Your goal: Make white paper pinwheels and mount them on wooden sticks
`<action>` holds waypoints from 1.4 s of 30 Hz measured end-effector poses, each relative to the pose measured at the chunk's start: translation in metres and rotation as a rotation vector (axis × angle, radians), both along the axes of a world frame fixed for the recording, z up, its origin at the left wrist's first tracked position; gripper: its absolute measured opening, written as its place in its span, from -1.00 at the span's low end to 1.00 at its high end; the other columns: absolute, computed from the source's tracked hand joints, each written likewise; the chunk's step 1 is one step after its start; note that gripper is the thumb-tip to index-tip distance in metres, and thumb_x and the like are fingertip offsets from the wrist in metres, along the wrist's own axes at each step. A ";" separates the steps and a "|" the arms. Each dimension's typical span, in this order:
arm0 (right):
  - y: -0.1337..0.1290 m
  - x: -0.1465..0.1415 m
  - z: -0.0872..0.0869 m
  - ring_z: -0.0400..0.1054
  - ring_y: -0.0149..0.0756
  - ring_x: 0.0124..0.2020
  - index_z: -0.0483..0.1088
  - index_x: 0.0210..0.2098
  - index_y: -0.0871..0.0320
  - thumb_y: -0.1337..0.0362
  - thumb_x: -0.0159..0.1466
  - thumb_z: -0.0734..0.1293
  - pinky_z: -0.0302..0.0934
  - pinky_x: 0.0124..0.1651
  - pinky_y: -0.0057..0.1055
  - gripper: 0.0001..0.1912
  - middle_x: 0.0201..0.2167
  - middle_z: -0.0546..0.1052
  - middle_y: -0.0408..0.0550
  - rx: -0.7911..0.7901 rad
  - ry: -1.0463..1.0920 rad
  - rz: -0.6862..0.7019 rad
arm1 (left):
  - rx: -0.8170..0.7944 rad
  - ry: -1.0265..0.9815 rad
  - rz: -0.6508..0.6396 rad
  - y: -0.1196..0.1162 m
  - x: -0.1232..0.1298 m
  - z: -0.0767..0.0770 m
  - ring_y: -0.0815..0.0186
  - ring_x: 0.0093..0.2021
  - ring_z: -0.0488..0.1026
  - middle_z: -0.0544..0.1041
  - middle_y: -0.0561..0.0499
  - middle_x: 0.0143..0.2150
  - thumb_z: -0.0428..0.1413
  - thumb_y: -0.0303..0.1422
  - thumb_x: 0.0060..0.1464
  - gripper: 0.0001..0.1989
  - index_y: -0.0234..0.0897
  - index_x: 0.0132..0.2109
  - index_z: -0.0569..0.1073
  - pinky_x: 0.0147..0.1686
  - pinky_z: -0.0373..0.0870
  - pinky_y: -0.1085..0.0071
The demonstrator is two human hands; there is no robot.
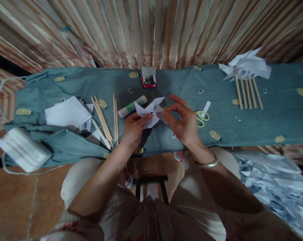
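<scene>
A white paper pinwheel (149,110) with a dark pin at its centre is held over the table in front of me. My left hand (135,129) grips its left side, the thumb pressed close to the pin. With thumb and forefinger, my right hand (182,122) touches the blade on the right, while its other fingers are raised. A glue stick (132,106) lies just behind my left hand. Green-handled scissors (203,118) rest to the right of my right hand, beside a white paper strip (206,108).
A small red box (149,84) of dark pins stands open at the back. Wooden sticks (102,118) and white paper sheets (66,113) lie on the left, near a white power strip (23,149). Several pinwheels on sticks (246,67) lie at right. A bag of paper scraps (277,187) sits below.
</scene>
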State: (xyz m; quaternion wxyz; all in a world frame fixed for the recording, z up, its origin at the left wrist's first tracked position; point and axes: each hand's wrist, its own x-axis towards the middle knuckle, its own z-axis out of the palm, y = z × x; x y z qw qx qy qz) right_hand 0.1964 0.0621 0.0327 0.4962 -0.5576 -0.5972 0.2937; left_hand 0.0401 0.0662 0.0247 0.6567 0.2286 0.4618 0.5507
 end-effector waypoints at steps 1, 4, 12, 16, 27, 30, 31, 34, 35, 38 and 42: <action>0.002 0.002 -0.001 0.41 -0.12 0.12 0.48 -0.37 0.10 0.21 0.18 0.45 0.30 0.15 -0.12 -0.89 0.09 0.50 0.01 -0.021 0.051 -0.022 | 0.003 0.005 -0.005 0.000 0.000 0.000 0.41 -0.41 0.50 0.64 0.05 -0.41 0.45 -0.39 -0.39 -0.72 -0.31 -0.40 0.63 -0.29 0.42 0.46; 0.008 0.006 -0.003 0.49 -0.23 -0.12 0.48 -0.29 0.11 0.15 0.13 0.47 0.38 -0.06 -0.24 -0.79 -0.14 0.59 -0.04 -0.199 0.269 0.020 | 0.013 0.032 -0.030 0.000 0.000 -0.001 0.40 -0.43 0.50 0.64 0.05 -0.44 0.44 -0.39 -0.40 -0.72 -0.31 -0.41 0.63 -0.31 0.42 0.46; 0.006 -0.007 -0.002 0.43 -0.37 -0.38 0.56 -0.38 0.13 0.08 -0.09 0.60 0.35 -0.20 -0.35 -0.64 -0.42 0.59 -0.17 -0.591 0.671 0.266 | 0.040 0.071 -0.078 -0.003 0.001 0.000 0.39 -0.45 0.48 0.64 0.03 -0.44 0.43 -0.40 -0.39 -0.75 -0.32 -0.43 0.63 -0.33 0.41 0.45; 0.006 -0.009 -0.008 0.42 -0.37 -0.41 0.57 -0.42 0.13 0.13 -0.12 0.61 0.34 -0.23 -0.34 -0.68 -0.44 0.58 -0.18 -0.597 0.677 0.233 | 0.059 0.130 -0.066 -0.003 0.001 -0.001 0.38 -0.46 0.47 0.63 0.04 -0.45 0.43 -0.37 -0.41 -0.74 -0.32 -0.43 0.63 -0.36 0.41 0.44; 0.006 -0.010 -0.012 0.38 -0.30 -0.37 0.55 -0.39 0.15 0.14 0.01 0.49 0.30 -0.25 -0.33 -0.76 -0.42 0.57 -0.14 -0.419 0.408 0.175 | 0.064 0.178 -0.084 -0.006 0.000 -0.002 0.32 -0.40 0.52 0.66 0.03 -0.39 0.43 -0.36 -0.38 -0.69 -0.30 -0.36 0.65 -0.27 0.47 0.37; 0.002 -0.013 -0.011 0.39 -0.28 -0.36 0.52 -0.37 0.14 0.15 0.10 0.40 0.29 -0.23 -0.33 -0.81 -0.42 0.56 -0.13 -0.339 0.242 0.154 | 0.072 0.200 -0.086 -0.006 -0.001 -0.001 0.30 -0.38 0.53 0.67 0.01 -0.36 0.42 -0.34 -0.37 -0.68 -0.31 -0.34 0.64 -0.25 0.47 0.35; 0.001 -0.014 -0.010 0.38 -0.29 -0.37 0.50 -0.39 0.14 0.16 0.12 0.38 0.28 -0.23 -0.33 -0.82 -0.44 0.54 -0.14 -0.323 0.212 0.146 | 0.072 0.205 -0.086 -0.006 -0.001 -0.001 0.30 -0.37 0.53 0.66 0.01 -0.35 0.43 -0.33 -0.37 -0.67 -0.31 -0.33 0.64 -0.24 0.47 0.35; -0.001 -0.016 -0.007 0.35 -0.31 -0.40 0.45 -0.45 0.13 0.17 0.14 0.36 0.27 -0.23 -0.35 -0.84 -0.50 0.50 -0.17 -0.287 0.166 0.128 | 0.064 0.198 -0.095 -0.007 -0.001 0.002 0.31 -0.39 0.52 0.65 0.02 -0.38 0.44 -0.29 -0.37 -0.65 -0.31 -0.34 0.64 -0.24 0.46 0.36; -0.001 -0.016 -0.006 0.35 -0.32 -0.41 0.45 -0.46 0.12 0.17 0.14 0.37 0.26 -0.24 -0.35 -0.84 -0.50 0.50 -0.17 -0.283 0.168 0.125 | 0.066 0.192 -0.108 -0.007 -0.001 0.003 0.32 -0.38 0.52 0.65 0.02 -0.38 0.45 -0.28 -0.37 -0.64 -0.30 -0.33 0.64 -0.23 0.45 0.36; 0.003 -0.009 -0.004 0.35 -0.32 -0.41 0.49 -0.43 0.13 0.14 0.10 0.41 0.25 -0.28 -0.36 -0.82 -0.47 0.53 -0.16 -0.314 0.263 0.130 | 0.095 0.200 -0.148 -0.006 -0.003 0.006 0.29 -0.35 0.54 0.65 -0.02 -0.36 0.43 -0.12 -0.27 -0.60 -0.30 -0.31 0.63 -0.21 0.45 0.36; 0.008 0.007 -0.004 0.36 -0.31 -0.40 0.52 -0.38 0.11 0.09 0.02 0.49 0.27 -0.31 -0.36 -0.74 -0.44 0.56 -0.16 -0.374 0.447 0.135 | 0.159 0.301 -0.132 0.002 -0.009 0.001 0.19 -0.23 0.57 0.65 -0.15 -0.23 0.17 0.11 0.03 -0.47 -0.32 -0.23 0.62 -0.19 0.47 0.32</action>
